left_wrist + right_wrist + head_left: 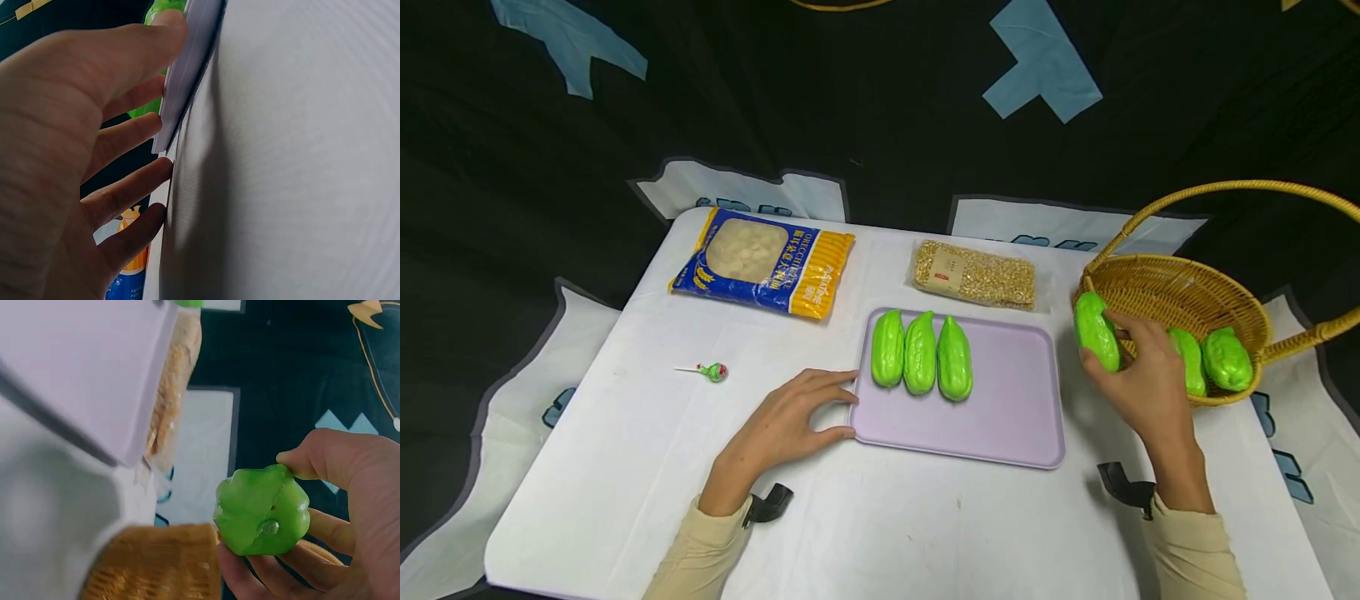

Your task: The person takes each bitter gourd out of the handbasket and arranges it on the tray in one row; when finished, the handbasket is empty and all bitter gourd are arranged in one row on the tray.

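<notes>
My right hand [1142, 379] grips a bright green bitter melon [1096, 332] between thumb and fingers, at the left rim of the wicker basket [1180, 279]. In the right wrist view its lobed end [262, 512] faces the camera. Two more bitter melons, one blocky [1227, 358] and one [1186, 360] partly behind my hand, lie in the basket. Three bitter melons [920, 353] lie side by side on the left half of the lilac tray [1007, 392]. My left hand [786, 421] touches the tray's left edge, fingers extended; the left wrist view shows the thumb against the rim.
A blue and yellow pasta bag [763, 262] lies at the back left, and a clear pack of grains [976, 275] behind the tray. A lollipop [711, 372] lies on the left of the white table [625, 467]. The tall basket handle [1232, 185] arches above the basket.
</notes>
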### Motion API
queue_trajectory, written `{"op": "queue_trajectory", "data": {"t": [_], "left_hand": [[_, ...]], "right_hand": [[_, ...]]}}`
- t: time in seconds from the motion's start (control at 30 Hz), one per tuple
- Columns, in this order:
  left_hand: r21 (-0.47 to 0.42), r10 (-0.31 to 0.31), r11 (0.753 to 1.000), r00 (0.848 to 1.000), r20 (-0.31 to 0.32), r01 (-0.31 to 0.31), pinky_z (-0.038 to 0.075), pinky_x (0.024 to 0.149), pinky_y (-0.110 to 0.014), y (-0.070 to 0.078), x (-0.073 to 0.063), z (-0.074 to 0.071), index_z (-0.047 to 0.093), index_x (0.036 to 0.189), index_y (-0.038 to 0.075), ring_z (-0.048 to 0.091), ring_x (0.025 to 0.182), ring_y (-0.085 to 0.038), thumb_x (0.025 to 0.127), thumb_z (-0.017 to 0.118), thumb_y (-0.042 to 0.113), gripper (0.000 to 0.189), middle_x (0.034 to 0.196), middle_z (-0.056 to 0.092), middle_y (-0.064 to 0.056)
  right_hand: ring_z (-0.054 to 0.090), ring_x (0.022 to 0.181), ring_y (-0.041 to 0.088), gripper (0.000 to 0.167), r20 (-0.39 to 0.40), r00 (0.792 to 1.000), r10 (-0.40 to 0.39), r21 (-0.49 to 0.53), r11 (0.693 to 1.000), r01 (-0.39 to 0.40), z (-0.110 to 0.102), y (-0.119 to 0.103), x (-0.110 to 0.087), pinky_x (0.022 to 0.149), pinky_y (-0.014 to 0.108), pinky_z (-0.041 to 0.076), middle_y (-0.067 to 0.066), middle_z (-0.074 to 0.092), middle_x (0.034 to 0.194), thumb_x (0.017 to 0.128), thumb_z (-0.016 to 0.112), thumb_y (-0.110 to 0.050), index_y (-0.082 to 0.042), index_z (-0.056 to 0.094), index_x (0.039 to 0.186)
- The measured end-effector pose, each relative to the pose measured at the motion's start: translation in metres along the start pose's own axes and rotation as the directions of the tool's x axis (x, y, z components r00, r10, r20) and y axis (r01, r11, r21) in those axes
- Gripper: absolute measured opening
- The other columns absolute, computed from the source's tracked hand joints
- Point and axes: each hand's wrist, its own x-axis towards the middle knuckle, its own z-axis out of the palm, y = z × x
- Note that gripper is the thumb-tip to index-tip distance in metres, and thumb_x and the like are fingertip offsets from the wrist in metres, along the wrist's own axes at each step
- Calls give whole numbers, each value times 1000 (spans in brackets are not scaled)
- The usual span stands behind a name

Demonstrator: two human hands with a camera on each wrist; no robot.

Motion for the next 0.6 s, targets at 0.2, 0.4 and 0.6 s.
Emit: {"op": "queue_trajectory", "data": {"t": [0.2, 0.4, 0.6], "left_hand": [[1, -5, 1000, 1000, 6, 5, 48, 120, -38, 0, 0, 1, 79, 123, 21, 59, 138, -18, 88, 90, 44, 43, 155, 62, 3], [5, -13, 1000, 1000, 7, 13, 48, 120, -38, 0, -1, 1, 79, 122, 22, 59, 138, -17, 88, 90, 44, 42, 155, 61, 5], [2, -11, 1000, 1000, 6, 11, 47, 121, -38, -1, 0, 0, 79, 123, 21, 59, 139, -18, 88, 90, 43, 42, 155, 61, 5]], "right_hand": [[61, 118, 49, 59, 40, 999, -30, 20, 999, 29, 18, -9, -7, 90, 63, 53, 31, 62, 135, 86, 85, -9, 4, 65, 139], [64, 115, 46, 58, 90, 993, -80, 71, 995, 74, 35, -17, -13, 83, 62, 63, 29, 61, 132, 86, 84, -3, 4, 63, 140], [65, 112, 45, 57, 118, 985, -125, 85, 990, 115, 52, -22, -18, 81, 57, 61, 28, 62, 132, 86, 86, -2, 4, 64, 138]]}}
